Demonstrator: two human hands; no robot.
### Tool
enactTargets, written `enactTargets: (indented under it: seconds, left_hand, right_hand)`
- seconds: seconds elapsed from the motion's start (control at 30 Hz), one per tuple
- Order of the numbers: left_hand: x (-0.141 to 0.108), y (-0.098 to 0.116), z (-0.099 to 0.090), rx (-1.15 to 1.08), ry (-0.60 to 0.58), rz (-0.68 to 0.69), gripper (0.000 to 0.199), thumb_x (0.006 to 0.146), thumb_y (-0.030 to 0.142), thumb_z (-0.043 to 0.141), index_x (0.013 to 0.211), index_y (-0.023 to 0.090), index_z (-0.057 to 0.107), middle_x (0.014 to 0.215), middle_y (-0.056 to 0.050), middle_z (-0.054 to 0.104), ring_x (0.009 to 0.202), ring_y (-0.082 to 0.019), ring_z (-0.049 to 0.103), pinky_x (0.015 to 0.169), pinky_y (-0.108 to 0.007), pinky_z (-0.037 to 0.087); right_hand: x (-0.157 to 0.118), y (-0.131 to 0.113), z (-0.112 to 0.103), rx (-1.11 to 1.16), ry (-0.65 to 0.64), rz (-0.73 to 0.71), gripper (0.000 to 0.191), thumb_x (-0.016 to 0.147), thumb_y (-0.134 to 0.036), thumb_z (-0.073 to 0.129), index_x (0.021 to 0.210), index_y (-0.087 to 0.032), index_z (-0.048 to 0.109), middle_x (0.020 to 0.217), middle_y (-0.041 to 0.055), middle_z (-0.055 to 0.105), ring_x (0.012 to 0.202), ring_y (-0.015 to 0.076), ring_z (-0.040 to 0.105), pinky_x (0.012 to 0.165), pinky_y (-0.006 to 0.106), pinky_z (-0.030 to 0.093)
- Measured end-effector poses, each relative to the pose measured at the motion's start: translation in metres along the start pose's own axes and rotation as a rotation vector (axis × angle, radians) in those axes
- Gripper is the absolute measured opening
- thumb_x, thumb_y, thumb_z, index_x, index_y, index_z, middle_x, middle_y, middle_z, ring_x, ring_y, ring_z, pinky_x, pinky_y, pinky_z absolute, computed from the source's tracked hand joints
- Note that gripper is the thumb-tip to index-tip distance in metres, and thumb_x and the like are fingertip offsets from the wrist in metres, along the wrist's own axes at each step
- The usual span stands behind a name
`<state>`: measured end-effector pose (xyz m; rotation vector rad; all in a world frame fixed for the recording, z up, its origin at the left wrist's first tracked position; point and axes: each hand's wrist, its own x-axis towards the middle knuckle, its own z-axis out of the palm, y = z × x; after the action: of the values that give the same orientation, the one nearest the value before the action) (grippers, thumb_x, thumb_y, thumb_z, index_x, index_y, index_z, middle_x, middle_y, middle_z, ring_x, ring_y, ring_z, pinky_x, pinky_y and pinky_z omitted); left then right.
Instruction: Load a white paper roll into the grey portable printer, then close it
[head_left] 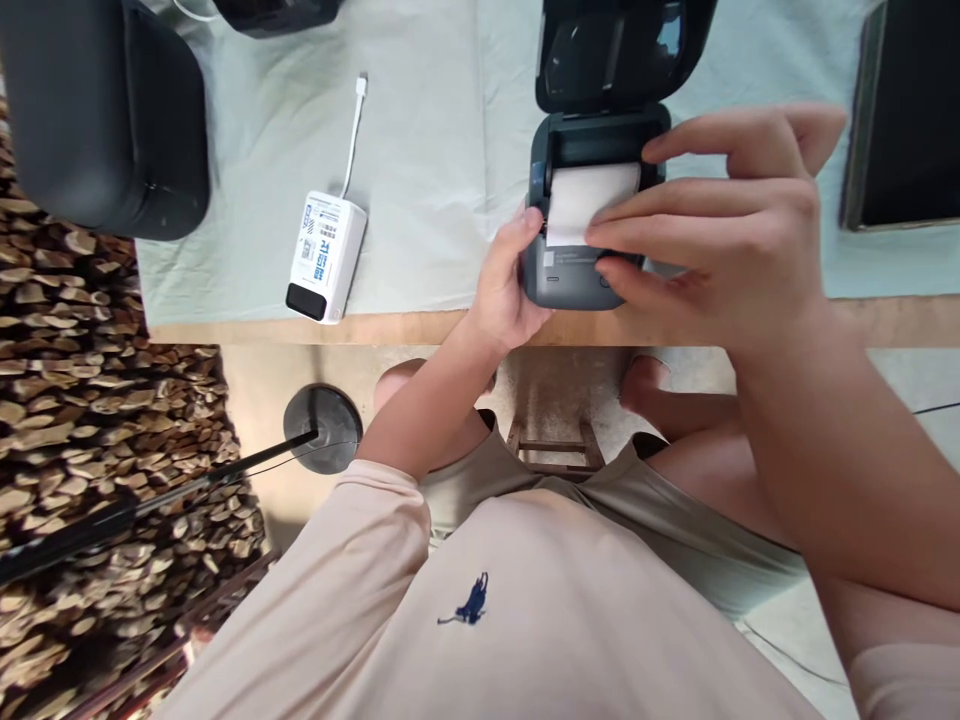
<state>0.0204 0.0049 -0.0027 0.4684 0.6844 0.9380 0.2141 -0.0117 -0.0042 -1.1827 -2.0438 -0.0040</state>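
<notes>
A small dark grey label printer [581,285] stands near the table's front edge with its lid [607,60] swung up. White label paper [581,200] lies in its open compartment and reaches over the front lip. My left hand [510,275] is wrapped round the printer's left side, thumb on the rim by the paper. From the right, my right hand [735,220] grips the paper's free end between fingers and thumb. One finger of that hand reaches to the compartment's right edge. The paper's far end inside the printer is partly hidden.
A white power bank [326,260] with a short cable lies left on the cloth-covered table [420,200]. A black bulky case [112,120] stands far left, a dark flat tablet-like object [911,115] far right. Below are a round-based stand [322,440] and stacked firewood [75,330].
</notes>
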Motion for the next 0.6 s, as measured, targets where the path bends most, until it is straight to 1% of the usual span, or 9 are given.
enactTargets:
  seconds: [0.1, 0.2, 0.27, 0.33, 0.4, 0.43, 0.5, 0.53, 0.6]
  left_hand:
    - [0.001, -0.001, 0.002, 0.027, -0.028, 0.021, 0.036, 0.100, 0.063, 0.077, 0.104, 0.027, 0.076, 0.116, -0.010, 0.089, 0.162, -0.037, 0.062, 0.125, -0.044, 0.063]
    - [0.002, -0.003, 0.004, 0.045, 0.032, 0.034, 0.039, 0.106, 0.062, 0.069, 0.107, 0.023, 0.076, 0.104, -0.009, 0.086, 0.153, -0.038, 0.071, 0.116, -0.045, 0.067]
    - [0.003, -0.003, 0.004, 0.059, 0.087, 0.015, 0.038, 0.112, 0.056, 0.060, 0.108, 0.022, 0.076, 0.094, -0.006, 0.084, 0.137, -0.034, 0.081, 0.104, -0.041, 0.071]
    - [0.003, -0.002, 0.003, 0.050, 0.093, -0.008, 0.033, 0.114, 0.046, 0.058, 0.107, 0.020, 0.077, 0.090, -0.004, 0.082, 0.108, -0.025, 0.087, 0.087, -0.032, 0.070]
    - [0.002, -0.001, 0.002, 0.025, 0.067, -0.012, 0.022, 0.111, 0.033, 0.063, 0.101, 0.019, 0.077, 0.089, -0.001, 0.081, 0.084, -0.015, 0.082, 0.075, -0.025, 0.066]
    - [0.002, -0.001, 0.002, 0.027, 0.058, -0.002, 0.016, 0.108, 0.027, 0.067, 0.098, 0.019, 0.076, 0.088, 0.000, 0.080, 0.079, -0.013, 0.079, 0.073, -0.023, 0.064]
    - [0.002, -0.001, 0.001, 0.077, 0.071, 0.006, 0.005, 0.103, 0.022, 0.072, 0.098, 0.020, 0.075, 0.087, 0.002, 0.078, 0.083, -0.014, 0.081, 0.073, -0.023, 0.063]
    - [0.002, -0.002, 0.000, 0.110, 0.087, 0.002, 0.002, 0.100, 0.022, 0.075, 0.101, 0.022, 0.075, 0.088, 0.002, 0.078, 0.090, -0.017, 0.084, 0.075, -0.024, 0.063]
    - [0.003, -0.003, -0.002, 0.134, 0.103, -0.014, 0.017, 0.093, 0.023, 0.081, 0.109, 0.025, 0.075, 0.091, 0.001, 0.079, 0.103, -0.023, 0.086, 0.077, -0.029, 0.065]
  right_hand:
    - [-0.003, 0.003, 0.007, -0.099, 0.017, 0.077, 0.044, 0.113, -0.060, 0.051, 0.101, -0.038, 0.087, 0.082, 0.0011, 0.082, 0.122, 0.0326, 0.078, 0.109, 0.063, 0.043]
    - [-0.002, 0.006, 0.016, -0.090, 0.189, 0.003, 0.042, 0.113, -0.051, 0.052, 0.091, -0.036, 0.084, 0.069, -0.0008, 0.076, 0.106, 0.0298, 0.081, 0.103, 0.060, 0.042]
    - [-0.004, 0.006, 0.021, -0.117, 0.242, -0.036, 0.044, 0.115, -0.043, 0.049, 0.086, -0.034, 0.082, 0.067, -0.0009, 0.074, 0.100, 0.0278, 0.080, 0.103, 0.060, 0.040]
    - [-0.008, 0.006, 0.024, -0.182, 0.185, -0.015, 0.049, 0.116, -0.040, 0.044, 0.086, -0.032, 0.081, 0.068, 0.0010, 0.074, 0.101, 0.0273, 0.078, 0.103, 0.058, 0.040]
    - [-0.013, 0.005, 0.026, -0.221, 0.104, 0.032, 0.052, 0.117, -0.039, 0.041, 0.085, -0.030, 0.081, 0.073, 0.0025, 0.075, 0.107, 0.0278, 0.077, 0.103, 0.057, 0.041]
    - [-0.015, 0.004, 0.026, -0.221, 0.060, 0.059, 0.050, 0.117, -0.040, 0.042, 0.087, -0.031, 0.081, 0.075, 0.0028, 0.077, 0.111, 0.0285, 0.077, 0.104, 0.057, 0.042]
    - [-0.014, 0.002, 0.026, -0.207, 0.039, 0.074, 0.048, 0.115, -0.049, 0.046, 0.086, -0.030, 0.080, 0.075, 0.0032, 0.077, 0.110, 0.0298, 0.077, 0.103, 0.058, 0.043]
    - [-0.012, 0.002, 0.025, -0.197, 0.080, 0.059, 0.049, 0.113, -0.054, 0.048, 0.084, -0.030, 0.079, 0.074, 0.0037, 0.076, 0.107, 0.0303, 0.078, 0.102, 0.058, 0.044]
    - [-0.003, 0.004, 0.020, -0.127, 0.252, -0.030, 0.044, 0.109, -0.057, 0.054, 0.085, -0.028, 0.078, 0.075, 0.0041, 0.077, 0.100, 0.0292, 0.079, 0.096, 0.055, 0.049]
